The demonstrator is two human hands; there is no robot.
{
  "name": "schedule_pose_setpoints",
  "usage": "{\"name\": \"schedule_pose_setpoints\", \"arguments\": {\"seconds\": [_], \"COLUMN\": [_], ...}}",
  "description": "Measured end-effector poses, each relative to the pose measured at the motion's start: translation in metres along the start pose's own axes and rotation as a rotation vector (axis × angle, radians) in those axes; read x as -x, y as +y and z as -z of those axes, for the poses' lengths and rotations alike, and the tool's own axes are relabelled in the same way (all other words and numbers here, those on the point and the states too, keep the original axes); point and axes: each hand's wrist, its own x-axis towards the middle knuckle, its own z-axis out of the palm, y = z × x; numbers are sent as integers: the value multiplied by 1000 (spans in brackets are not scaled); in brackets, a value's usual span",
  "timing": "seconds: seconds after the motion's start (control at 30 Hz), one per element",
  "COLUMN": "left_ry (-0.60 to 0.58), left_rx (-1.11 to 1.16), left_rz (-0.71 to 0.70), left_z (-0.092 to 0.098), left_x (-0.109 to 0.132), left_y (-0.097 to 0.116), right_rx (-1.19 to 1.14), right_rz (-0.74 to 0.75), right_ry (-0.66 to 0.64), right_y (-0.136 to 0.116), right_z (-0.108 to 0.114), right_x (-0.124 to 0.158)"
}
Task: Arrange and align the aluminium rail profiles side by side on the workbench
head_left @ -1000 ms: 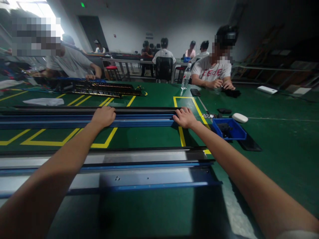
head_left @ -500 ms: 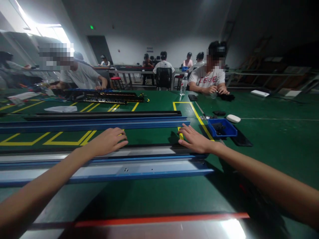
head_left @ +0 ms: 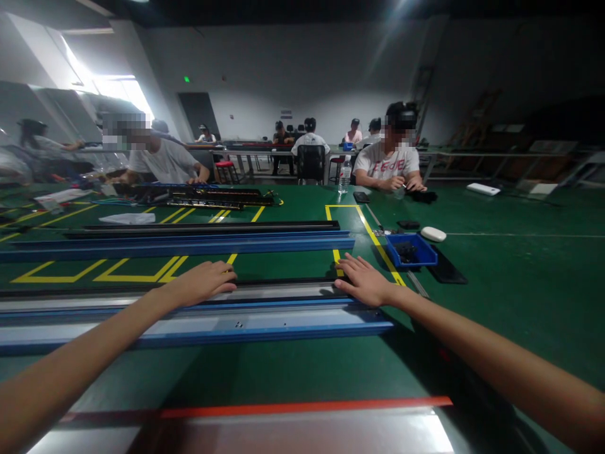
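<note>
Over the black-edged silver rail [head_left: 283, 289] my left hand [head_left: 203, 282] is held palm down, its fingers stretched forward and slightly bent. My right hand [head_left: 363, 281] hovers at or rests on the right end of the same rail, fingers spread; whether it touches is hard to tell. Nothing shows in either hand. Nearer to me, a blue-edged channel rail [head_left: 302, 319] lies alongside, with small holes in its pale face. Beyond my hands lie another blue rail [head_left: 283, 244] and a black rail [head_left: 212, 228].
A blue bin [head_left: 412, 250] with dark parts stands right, beside a black phone-like slab [head_left: 449, 268] and a white oval case [head_left: 433, 234]. A water bottle [head_left: 345, 175] is farther back. Two co-workers sit across the green table [head_left: 520, 265]. A red-edged panel [head_left: 302, 408] lies nearest me.
The view has tilted up a little, so the table things sit lower in the picture. Both hands have come closer to the black-edged rail. The rails look unmoved.
</note>
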Motion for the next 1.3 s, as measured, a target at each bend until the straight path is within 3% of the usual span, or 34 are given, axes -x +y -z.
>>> {"name": "schedule_pose_setpoints", "arguments": {"seconds": [0.23,0.43,0.63,0.93,1.3], "left_ry": [6,129,167,98,98], "left_rx": [109,88,37,85,63], "left_rz": [43,54,75,119,121], "left_z": [-10,-21,-34,-32,-34], "left_x": [4,0,-6,-7,-16], "left_y": [-8,-20,-28,-29,-34], "right_rx": [1,-14,-16,36,59], "right_rz": [-21,-41,-34,-36,-42], "right_ry": [-40,-28,-46,-92,-62], "right_y": [0,0,-3,0,8], "right_z": [-1,-3,-1,0,-2], "right_x": [0,1,0,-6,-17]}}
